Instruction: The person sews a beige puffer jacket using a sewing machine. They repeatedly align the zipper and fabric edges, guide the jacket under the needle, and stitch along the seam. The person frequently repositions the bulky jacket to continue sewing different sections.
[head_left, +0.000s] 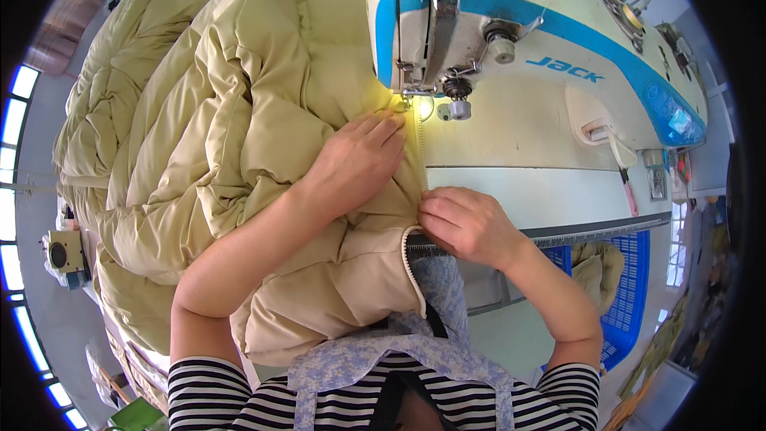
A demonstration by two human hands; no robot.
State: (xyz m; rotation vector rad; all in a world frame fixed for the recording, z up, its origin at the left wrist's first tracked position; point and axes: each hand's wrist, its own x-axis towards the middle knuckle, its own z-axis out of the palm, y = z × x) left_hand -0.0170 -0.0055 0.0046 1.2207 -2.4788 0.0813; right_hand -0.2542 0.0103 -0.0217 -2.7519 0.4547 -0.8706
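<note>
Left hand point(359, 164) lies palm down on the padded jacket point(263, 104), fingers close together and slightly bent, tips just in front of the presser foot point(405, 102); its thumb is hidden, so I cannot tell whether it grips the cloth or only presses it. From far left, a small boxy machine point(64, 255) stands beyond the jacket, whose beige bulk heaps up to the left of this hand, runs beneath it and folds down toward the person's patterned apron point(399, 355). Along the jacket's right edge runs a zipper tape point(422, 148), passing under the foot between the two hands. Nearer the person, the right hand point(471, 227) is nearly closed, its curled fingers pinching that edge and covering a stretch of it. Above, the white and blue sewing machine point(511, 24) overhangs the left fingertips, its lower parts crowding the space there. Rightward come the white tabletop point(519, 195), the pink-handled tool point(628, 191) lying near the machine's base, the ruler strip point(590, 229) on the front edge, and, below it, the blue basket point(630, 303) holding beige padded pieces point(606, 271).
</note>
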